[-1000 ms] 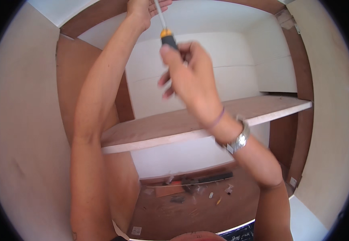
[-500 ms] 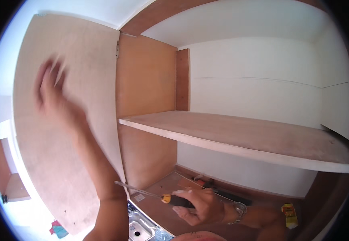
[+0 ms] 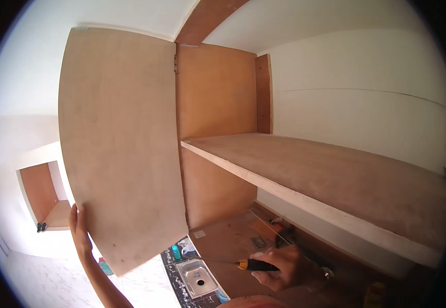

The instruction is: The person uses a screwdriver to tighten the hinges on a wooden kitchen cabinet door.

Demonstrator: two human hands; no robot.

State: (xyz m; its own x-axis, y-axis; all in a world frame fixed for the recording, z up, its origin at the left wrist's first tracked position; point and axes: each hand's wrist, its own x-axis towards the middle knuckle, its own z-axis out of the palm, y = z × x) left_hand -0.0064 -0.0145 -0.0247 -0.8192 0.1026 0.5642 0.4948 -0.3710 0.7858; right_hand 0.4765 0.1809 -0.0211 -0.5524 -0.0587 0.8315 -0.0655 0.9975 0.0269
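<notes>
My left hand (image 3: 81, 231) grips the lower outer edge of a plain wooden cabinet door (image 3: 120, 128), with some fingers hidden by the panel. The door hangs swung out to the left, and a hinge (image 3: 175, 64) shows near its top inner edge. In my right hand (image 3: 284, 267) is a screwdriver (image 3: 256, 265) with a black and yellow handle. Its thin shaft points left, above the brown cabinet floor (image 3: 223, 241). A watch or bracelet (image 3: 327, 273) is on my right wrist.
A wooden shelf (image 3: 310, 159) crosses the cabinet above my right hand. Several tools (image 3: 282, 233) lie at the back of the cabinet floor. A yellow packet (image 3: 374, 296) sits at lower right. Below are a steel sink (image 3: 207, 282) and a teal bottle (image 3: 175, 251).
My left hand has dropped from in front of the door's upper part to its lower outer edge and taken hold there. The view has shifted left; the screwdriver stays in my right hand.
</notes>
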